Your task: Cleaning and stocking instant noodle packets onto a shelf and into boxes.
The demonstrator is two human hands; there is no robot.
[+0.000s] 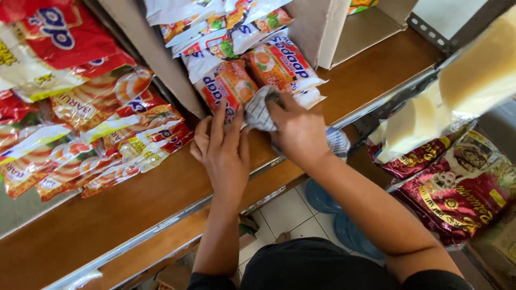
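My right hand (297, 128) grips a checked grey-and-white cloth (259, 110) and presses it against the front of orange noodle packets (252, 75) lying in an open cardboard box (314, 29) on a wooden shelf (371, 75). My left hand (220, 145) lies flat beside it, fingers apart, fingertips touching the lowest orange packet (228, 86) at the box's edge. It holds nothing. A tail of the cloth (337, 140) hangs below the right wrist.
A pile of red and orange snack packets (91, 129) fills the shelf's left side. To the right are dark red bags (457, 188) and pale wrapped blocks (473, 80). A metal shelf edge (177, 217) runs diagonally; tiled floor (290, 212) lies below.
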